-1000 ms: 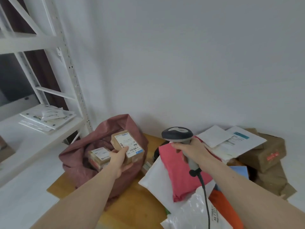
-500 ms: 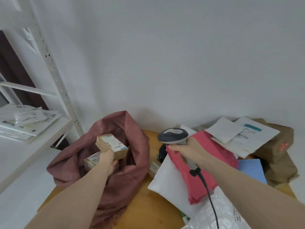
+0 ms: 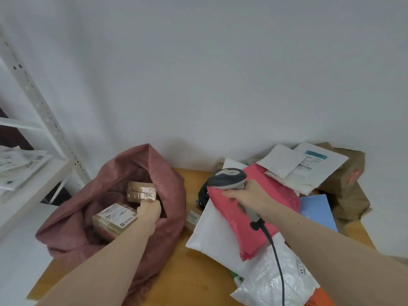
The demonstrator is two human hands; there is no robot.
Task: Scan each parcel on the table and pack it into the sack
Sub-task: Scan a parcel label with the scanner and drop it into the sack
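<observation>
- A white metal shelf unit [image 3: 33, 102] stands well to the left of the sack, with white printed packets [image 3: 15, 166] lying on its shelf.
- A dull red woven sack [image 3: 72, 219] sits open on the left part of a wooden table [image 3: 194, 272], its mouth facing up.
- Inside the sack, near its left side, lies a taped brown parcel with a white label [image 3: 114, 217].
- The left hand [image 3: 150, 209] reaches into the mouth of the sack, fingers curled at the lower edge of a small brown taped box [image 3: 141, 192] deep inside; whether they grip the box or only touch it cannot be told.
- Just right of the sack, at the edge of the pile, a small brown labelled parcel [image 3: 193, 217] lies on the table.
- The right hand [image 3: 249, 197] is to the right of the sack, fingers wrapped round the grey handle of a barcode scanner [image 3: 227, 178], whose black cable [image 3: 276, 257] trails toward the viewer.
- Under that hand a pink mailer bag [image 3: 265, 217] rests on a white mailer [image 3: 212, 235].
- Farther right of the sack are a clear plastic bag [image 3: 271, 281], a blue packet [image 3: 318, 210], white labelled envelopes [image 3: 309, 166] and brown paper parcels [image 3: 348, 184] against the wall.
</observation>
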